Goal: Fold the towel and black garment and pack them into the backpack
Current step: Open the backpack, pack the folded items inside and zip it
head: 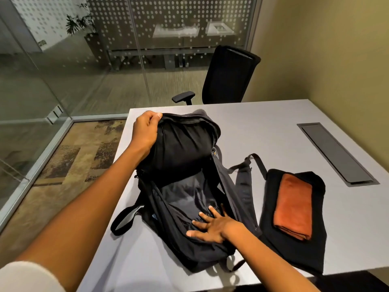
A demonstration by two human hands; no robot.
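Note:
A black backpack (181,245) lies on the grey table (263,131), its main compartment gaping open. My left hand (145,131) grips the top edge of the lifted front flap at the bag's far end. With fingers spread flat, my right hand (210,226) presses on the near lower part of the backpack. To the right of the bag lies the folded black garment (294,247), and a folded orange towel (293,207) rests on top of it. Neither hand touches them.
A black office chair (225,76) stands behind the table's far edge. A grey cable hatch (334,152) is set into the tabletop at the right. A glass wall runs along the left, with patterned carpet below.

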